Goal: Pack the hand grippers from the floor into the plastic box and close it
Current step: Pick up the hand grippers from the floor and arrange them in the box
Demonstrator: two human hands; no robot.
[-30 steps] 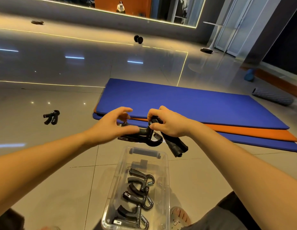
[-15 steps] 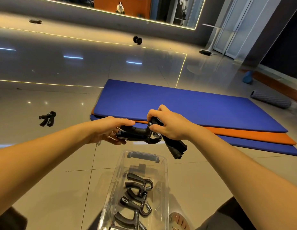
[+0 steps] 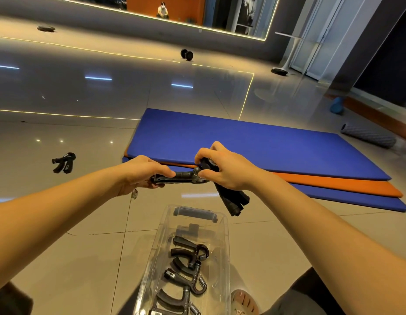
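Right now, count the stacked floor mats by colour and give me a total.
Blue mats: 2, top and bottom
Orange mat: 1, between them
Total: 3

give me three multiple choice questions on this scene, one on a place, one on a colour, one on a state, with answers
1. Where does the floor gripper lie?
A left of the mats
B on them
C right of them

2. What colour is the top mat?
A green
B blue
C white

3. How is the box?
A open
B lidded
C tipped over

Answers:
1 A, it lies apart from the stack, on its left.
2 B, its whole upper face is blue.
3 A, it stands upright with no lid on it.
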